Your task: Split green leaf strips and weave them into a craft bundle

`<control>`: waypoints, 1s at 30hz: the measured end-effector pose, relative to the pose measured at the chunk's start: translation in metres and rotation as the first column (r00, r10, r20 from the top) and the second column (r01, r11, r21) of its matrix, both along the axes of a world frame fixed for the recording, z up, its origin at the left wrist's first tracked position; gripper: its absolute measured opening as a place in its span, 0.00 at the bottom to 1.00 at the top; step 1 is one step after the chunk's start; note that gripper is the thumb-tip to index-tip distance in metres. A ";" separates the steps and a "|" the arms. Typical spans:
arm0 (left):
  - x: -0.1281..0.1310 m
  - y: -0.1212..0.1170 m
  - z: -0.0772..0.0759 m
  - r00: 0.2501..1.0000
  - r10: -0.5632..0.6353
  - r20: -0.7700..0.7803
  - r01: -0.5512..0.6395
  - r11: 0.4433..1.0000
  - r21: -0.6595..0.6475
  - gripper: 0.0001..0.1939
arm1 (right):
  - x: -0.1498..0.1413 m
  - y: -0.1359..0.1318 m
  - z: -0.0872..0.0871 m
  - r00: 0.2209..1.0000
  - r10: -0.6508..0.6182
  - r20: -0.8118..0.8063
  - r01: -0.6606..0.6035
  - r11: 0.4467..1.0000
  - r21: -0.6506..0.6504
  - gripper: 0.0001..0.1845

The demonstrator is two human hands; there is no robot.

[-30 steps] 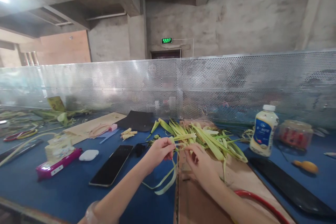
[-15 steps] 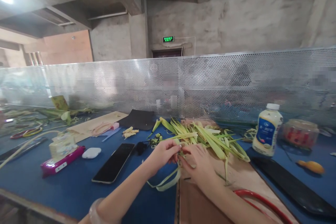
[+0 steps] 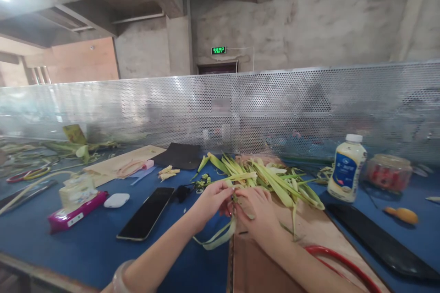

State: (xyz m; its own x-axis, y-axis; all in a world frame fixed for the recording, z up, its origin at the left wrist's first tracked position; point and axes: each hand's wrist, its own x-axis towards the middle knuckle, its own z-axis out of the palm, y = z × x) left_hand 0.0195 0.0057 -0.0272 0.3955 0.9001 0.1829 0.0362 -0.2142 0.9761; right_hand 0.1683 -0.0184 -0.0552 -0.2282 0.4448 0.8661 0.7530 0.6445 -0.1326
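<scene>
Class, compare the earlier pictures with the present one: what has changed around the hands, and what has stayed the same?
The right hand has moved left, closing the small gap to the left hand; their fingers now meet at the leaf strip. Whether the right hand grips it is hidden. Nothing was visibly let go. The leaf pile, phone and bottle stayed put.

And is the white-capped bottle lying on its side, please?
No, the bottle stands upright on the blue table, with its white cap at the top.
</scene>
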 end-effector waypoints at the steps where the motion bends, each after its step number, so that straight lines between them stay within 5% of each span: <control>1: 0.000 0.000 0.000 1.000 -0.005 0.005 0.005 1.000 -0.005 0.13 | 0.000 0.000 0.000 1.000 0.011 0.016 -0.011 1.000 0.010 0.08; 19: 0.001 -0.005 0.002 0.997 -0.062 -0.034 0.061 0.998 -0.032 0.10 | -0.001 -0.003 0.003 0.986 0.166 -0.024 -0.168 0.977 -0.129 0.06; 30: 0.001 -0.006 0.000 0.996 -0.076 -0.044 0.076 0.997 0.012 0.10 | -0.002 -0.004 0.002 0.983 0.181 -0.017 -0.182 0.977 -0.110 0.07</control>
